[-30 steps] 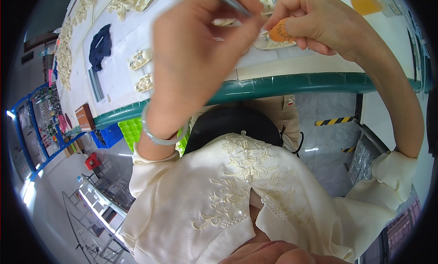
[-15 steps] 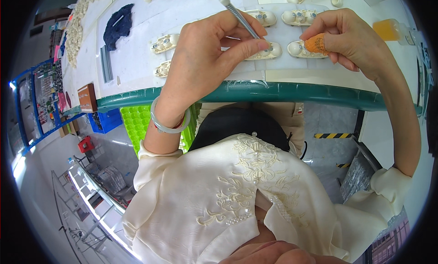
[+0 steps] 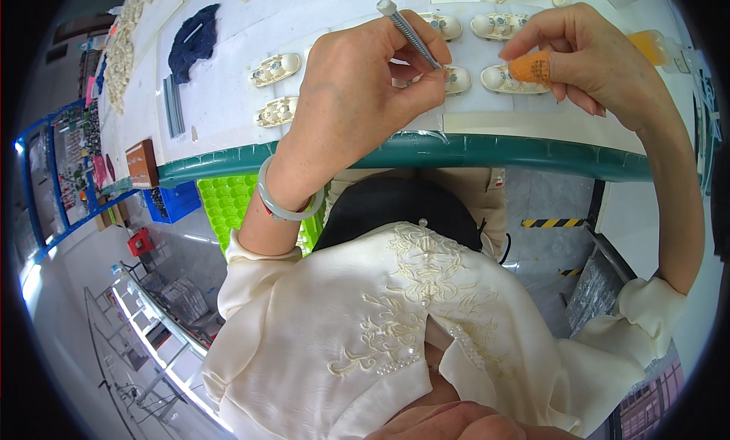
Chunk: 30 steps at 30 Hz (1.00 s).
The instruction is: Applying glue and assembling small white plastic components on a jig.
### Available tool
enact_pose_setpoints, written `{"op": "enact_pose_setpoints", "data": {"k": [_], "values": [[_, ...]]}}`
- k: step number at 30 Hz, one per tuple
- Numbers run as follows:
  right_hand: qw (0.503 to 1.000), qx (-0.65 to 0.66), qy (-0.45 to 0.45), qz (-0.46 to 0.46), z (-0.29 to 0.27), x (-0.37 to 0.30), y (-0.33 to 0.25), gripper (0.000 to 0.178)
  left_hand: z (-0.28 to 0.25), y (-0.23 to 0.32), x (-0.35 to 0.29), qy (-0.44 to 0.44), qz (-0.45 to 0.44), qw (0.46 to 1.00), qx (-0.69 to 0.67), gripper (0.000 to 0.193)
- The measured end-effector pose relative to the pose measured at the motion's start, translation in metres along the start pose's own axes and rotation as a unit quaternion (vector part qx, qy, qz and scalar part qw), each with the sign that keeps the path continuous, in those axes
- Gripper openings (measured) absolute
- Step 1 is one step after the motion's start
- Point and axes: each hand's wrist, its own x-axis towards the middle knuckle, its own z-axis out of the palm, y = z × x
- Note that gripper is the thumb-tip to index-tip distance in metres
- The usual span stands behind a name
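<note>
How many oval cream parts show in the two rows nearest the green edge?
6: two parts left of the left hand, two partly behind it, two by the right hand; the left hand may hide more.

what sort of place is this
Probably a workshop or factory for small-parts assembly: similar cream parts lie set out on a white worktop, many small cream pieces are heaped at its left side, and the left hand holds a grey rod-like tool.
</note>
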Motion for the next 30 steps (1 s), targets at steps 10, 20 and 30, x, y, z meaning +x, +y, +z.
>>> {"op": "enact_pose_setpoints", "data": {"k": [10, 20, 30], "values": [[0.987, 0.050, -0.151, 0.039, 0.014, 0.014, -0.039, 0.019, 0.004, -0.003, 0.003, 0.048, 0.065, 0.997, -0.016, 0.010], [0.987, 0.066, -0.127, 0.073, 0.019, 0.020, -0.050, 0.013, -0.050, -0.024, 0.001, 0.140, 0.037, 0.974, -0.176, 0.019], [0.969, -0.143, -0.144, 0.138, 0.018, 0.030, -0.079, 0.016, -0.019, -0.006, -0.016, 0.040, -0.018, 0.997, -0.059, 0.022]]}}
